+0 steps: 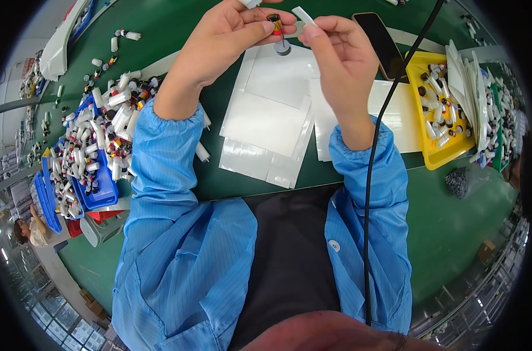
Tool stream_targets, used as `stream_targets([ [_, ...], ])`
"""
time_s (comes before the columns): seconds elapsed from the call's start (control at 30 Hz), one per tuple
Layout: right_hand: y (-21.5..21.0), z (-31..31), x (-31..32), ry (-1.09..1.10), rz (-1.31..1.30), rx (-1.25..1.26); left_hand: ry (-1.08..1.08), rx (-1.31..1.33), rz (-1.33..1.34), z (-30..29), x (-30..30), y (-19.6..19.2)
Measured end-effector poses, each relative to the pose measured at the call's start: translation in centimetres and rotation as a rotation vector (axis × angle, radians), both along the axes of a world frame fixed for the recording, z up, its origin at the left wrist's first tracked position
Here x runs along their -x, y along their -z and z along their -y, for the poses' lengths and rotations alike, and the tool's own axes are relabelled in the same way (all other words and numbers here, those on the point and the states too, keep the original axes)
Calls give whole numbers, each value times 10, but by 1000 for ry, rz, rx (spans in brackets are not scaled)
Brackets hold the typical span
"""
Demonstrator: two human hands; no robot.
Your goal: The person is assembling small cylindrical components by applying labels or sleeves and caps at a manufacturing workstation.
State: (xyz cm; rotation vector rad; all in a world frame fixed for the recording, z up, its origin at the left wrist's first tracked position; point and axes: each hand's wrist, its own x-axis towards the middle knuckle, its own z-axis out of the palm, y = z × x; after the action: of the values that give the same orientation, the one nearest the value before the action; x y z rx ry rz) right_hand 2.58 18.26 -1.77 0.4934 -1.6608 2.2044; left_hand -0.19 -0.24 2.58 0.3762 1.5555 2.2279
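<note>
Component (275,24) already wired to grey disc (283,48), pinched in left hand (231,32), white strip (302,15) (apparently not yet fitted) pinched in right hand (345,55).

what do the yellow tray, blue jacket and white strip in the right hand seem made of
Yellow tray: probably moulded plastic, smooth and slightly glossy, with rounded corners and even colour. Blue jacket: woven fabric, likely synthetic, showing soft sheen, fine stripes and creases. White strip: perhaps plastic, smooth-looking, but too small to be sure.
</note>
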Motion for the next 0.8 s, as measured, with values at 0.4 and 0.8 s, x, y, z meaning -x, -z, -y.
stream_targets([
  [0.4,3,-18,7,-321,279,-50,170,64,-170,0,3,16],
  [0.8,4,-26,14,-424,215,-65,169,40,-174,0,0,9],
])
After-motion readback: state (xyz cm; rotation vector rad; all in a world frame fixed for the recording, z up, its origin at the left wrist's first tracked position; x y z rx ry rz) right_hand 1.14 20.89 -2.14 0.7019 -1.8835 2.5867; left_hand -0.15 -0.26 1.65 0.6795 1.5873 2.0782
